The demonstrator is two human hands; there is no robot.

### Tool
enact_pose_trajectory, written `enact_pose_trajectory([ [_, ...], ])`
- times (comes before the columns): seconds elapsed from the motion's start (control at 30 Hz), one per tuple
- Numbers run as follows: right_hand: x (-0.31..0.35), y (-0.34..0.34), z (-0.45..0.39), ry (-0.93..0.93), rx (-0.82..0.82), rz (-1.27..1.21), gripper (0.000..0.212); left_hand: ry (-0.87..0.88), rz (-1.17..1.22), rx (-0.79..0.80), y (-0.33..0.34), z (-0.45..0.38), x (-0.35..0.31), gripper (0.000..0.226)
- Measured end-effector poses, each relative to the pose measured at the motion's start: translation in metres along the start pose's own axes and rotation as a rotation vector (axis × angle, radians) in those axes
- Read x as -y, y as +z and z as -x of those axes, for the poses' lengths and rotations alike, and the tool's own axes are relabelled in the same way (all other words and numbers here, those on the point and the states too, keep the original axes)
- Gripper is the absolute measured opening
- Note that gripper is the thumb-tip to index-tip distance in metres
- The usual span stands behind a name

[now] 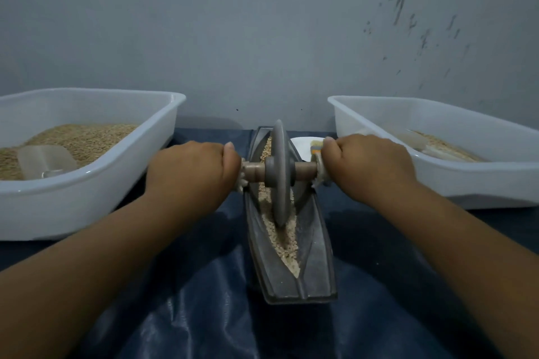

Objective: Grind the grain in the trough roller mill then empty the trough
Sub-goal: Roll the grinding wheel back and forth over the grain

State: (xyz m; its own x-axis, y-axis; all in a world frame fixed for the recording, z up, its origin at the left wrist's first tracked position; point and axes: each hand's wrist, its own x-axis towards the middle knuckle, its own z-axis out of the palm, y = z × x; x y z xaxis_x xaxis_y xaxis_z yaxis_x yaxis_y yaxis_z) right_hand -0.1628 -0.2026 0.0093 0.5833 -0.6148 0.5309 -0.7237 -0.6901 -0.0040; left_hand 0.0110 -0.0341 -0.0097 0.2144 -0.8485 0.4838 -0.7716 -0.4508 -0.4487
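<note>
A dark metal boat-shaped trough [313,256] lies lengthwise in front of me on a dark blue sheet. Pale crushed grain [287,245] fills its groove. A grey disc roller [280,175] stands upright in the groove, around the middle of the trough. A wooden axle [304,169] runs through the disc. My left hand [195,172] grips the cloth-wrapped left end of the axle. My right hand [367,166] grips the cloth-wrapped right end.
A white tub [87,201] at the left holds whole grain and a clear scoop [43,160]. Another white tub [472,181] at the right holds a little grain and a second scoop. A small white dish with a brush [306,146] sits behind the trough. A grey wall stands close behind.
</note>
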Motion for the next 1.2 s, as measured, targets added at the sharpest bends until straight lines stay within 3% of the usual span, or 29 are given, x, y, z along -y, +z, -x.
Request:
enact_pose_trajectory([
  [0.2,-0.002,0.012,-0.017,0.047,0.019,-0.068,0.043,0.027,-0.152,-0.026,0.011,-0.021,0.000,0.046],
  [0.3,-0.005,0.004,0.005,-0.039,0.037,-0.052,0.030,0.079,-0.104,-0.045,0.001,-0.007,0.001,0.036],
  [0.43,-0.014,-0.023,0.034,-0.114,0.053,-0.044,0.035,0.114,0.065,-0.036,-0.035,0.017,0.001,0.072],
  [0.53,-0.015,-0.039,0.043,-0.178,0.042,0.020,0.043,-0.083,0.317,-0.066,-0.044,0.030,0.002,0.056],
  [0.7,-0.004,-0.018,0.026,-0.073,-0.049,-0.002,0.049,0.094,0.156,-0.173,-0.016,0.022,0.002,0.026],
  [0.8,-0.001,0.002,-0.002,0.008,-0.009,-0.040,0.047,-0.101,0.098,-0.072,0.002,-0.005,0.001,0.035],
  [0.9,0.002,0.013,-0.020,0.041,-0.004,-0.065,0.047,-0.021,-0.047,-0.031,0.012,-0.022,0.001,0.038],
  [1.03,0.000,0.011,-0.008,-0.013,-0.089,-0.048,0.046,0.038,-0.049,-0.037,0.015,-0.015,0.003,0.034],
  [1.13,-0.002,-0.002,0.009,-0.060,-0.041,-0.038,0.042,0.069,0.019,-0.036,-0.004,0.002,0.005,0.048],
  [1.2,-0.006,-0.014,0.020,-0.059,0.002,-0.050,0.045,0.105,0.036,-0.044,-0.018,0.013,0.006,0.041],
])
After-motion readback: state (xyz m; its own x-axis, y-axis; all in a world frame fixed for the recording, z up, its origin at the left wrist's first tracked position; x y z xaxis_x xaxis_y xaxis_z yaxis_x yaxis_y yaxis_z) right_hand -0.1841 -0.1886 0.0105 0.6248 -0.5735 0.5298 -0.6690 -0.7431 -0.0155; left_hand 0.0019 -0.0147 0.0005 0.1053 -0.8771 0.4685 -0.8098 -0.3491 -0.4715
